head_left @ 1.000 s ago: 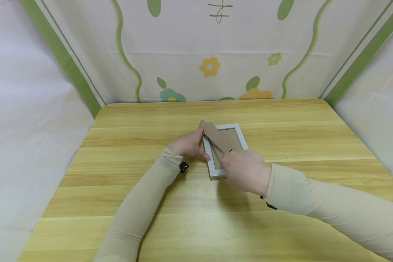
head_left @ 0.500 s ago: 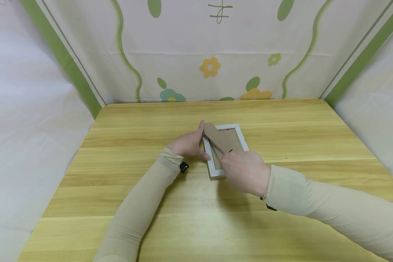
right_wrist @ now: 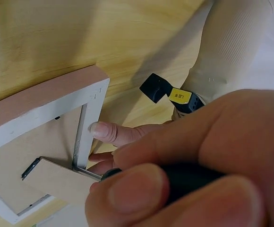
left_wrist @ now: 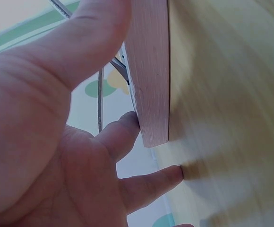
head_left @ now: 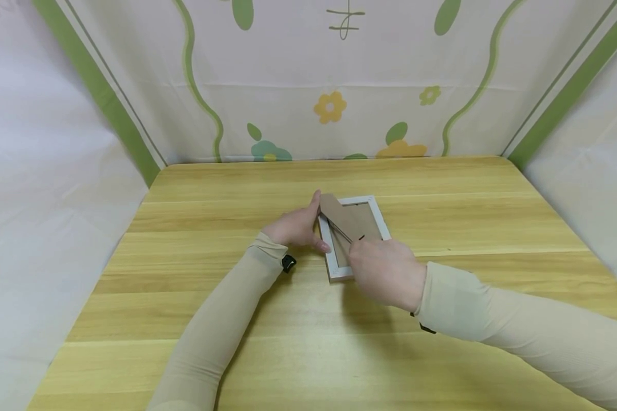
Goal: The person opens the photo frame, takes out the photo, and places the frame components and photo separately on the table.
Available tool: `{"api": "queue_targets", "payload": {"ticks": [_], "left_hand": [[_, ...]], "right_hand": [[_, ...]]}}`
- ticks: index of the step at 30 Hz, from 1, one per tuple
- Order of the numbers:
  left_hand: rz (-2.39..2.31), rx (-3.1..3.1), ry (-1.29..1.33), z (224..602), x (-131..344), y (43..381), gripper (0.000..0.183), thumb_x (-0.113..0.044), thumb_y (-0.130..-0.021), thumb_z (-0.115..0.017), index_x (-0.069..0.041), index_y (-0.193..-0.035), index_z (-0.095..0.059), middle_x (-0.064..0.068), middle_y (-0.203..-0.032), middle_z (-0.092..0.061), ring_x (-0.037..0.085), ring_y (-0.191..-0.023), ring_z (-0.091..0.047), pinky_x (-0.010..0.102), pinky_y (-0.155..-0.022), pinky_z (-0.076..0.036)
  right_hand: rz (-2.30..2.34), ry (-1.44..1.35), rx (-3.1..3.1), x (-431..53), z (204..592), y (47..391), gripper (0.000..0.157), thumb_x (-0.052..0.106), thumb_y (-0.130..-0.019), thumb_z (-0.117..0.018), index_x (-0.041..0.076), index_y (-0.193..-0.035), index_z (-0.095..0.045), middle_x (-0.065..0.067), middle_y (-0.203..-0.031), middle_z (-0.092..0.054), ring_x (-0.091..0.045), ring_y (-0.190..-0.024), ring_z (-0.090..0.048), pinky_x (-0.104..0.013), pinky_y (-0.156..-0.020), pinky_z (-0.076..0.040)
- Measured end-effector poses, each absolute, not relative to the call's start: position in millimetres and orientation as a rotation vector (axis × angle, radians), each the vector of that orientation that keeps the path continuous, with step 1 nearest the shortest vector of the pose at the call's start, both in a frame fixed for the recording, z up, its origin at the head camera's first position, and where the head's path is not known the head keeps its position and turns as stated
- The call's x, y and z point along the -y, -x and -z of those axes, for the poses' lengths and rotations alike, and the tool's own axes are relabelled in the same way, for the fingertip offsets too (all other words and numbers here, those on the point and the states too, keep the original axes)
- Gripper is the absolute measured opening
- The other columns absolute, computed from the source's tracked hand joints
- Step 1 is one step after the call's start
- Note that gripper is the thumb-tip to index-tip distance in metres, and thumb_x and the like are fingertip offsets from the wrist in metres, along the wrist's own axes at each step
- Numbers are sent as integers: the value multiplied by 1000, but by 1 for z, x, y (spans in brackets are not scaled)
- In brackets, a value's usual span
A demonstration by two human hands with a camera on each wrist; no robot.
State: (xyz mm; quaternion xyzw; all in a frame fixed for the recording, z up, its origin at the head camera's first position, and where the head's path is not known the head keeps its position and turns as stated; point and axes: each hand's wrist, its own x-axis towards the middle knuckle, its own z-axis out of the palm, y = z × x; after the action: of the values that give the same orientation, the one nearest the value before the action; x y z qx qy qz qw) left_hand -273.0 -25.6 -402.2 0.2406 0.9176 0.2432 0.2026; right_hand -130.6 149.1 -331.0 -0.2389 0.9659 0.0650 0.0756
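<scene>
A picture frame with a white rim and brown backing lies face down on the table, with its brown stand slanting across the back. At the frame's left side, my left hand has its thumb and fingers spread; the thumb touches the rim and the forefinger reaches near the stand's upper end. My right hand is over the frame's lower right part, its fingers curled round a tool with a black handle. The tool's tip is hidden, and its kind cannot be told.
A wood-grain table lies under everything. Behind it hangs a white cloth printed with flowers and leaves, and pale cloth walls stand at both sides. Each wrist carries a black strap or clip.
Hardly anything differs. The head view has tipped up very slightly; both hands, the frame and its stand keep their places.
</scene>
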Motion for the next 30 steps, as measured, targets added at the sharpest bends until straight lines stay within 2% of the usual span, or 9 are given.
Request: {"api": "queue_targets", "payload": {"ticks": [7,24,30], "left_hand": [[-681,-2567,-674,403,26,273,140,-42,-71,-88,-11,-156,20,16,-158,-28,31,-124,-55,43,-104,-42],[-663,-2572,-673,404,26,273,139,-42,-72,-87,-12,-156,20,17,-158,-29,30,-122,-57,42,-104,-43],[-672,-2571,-672,403,25,273,139,-41,-72,-88,-12,-156,20,16,-159,-26,31,-126,-53,43,-105,-42]], "right_hand": [[-210,718,-2878,-148,330,130,7,6,-88,-62,0,-86,-59,-2,-61,-47,-13,-49,-44,-28,-36,-41],[-196,709,-2858,-149,330,133,10,8,-86,-64,3,-82,-57,-2,-60,-48,-12,-49,-42,-29,-36,-40],[-230,719,-2854,-150,327,134,19,16,-83,-70,0,-87,-60,-2,-64,-49,-13,-51,-47,-31,-39,-44]]}}
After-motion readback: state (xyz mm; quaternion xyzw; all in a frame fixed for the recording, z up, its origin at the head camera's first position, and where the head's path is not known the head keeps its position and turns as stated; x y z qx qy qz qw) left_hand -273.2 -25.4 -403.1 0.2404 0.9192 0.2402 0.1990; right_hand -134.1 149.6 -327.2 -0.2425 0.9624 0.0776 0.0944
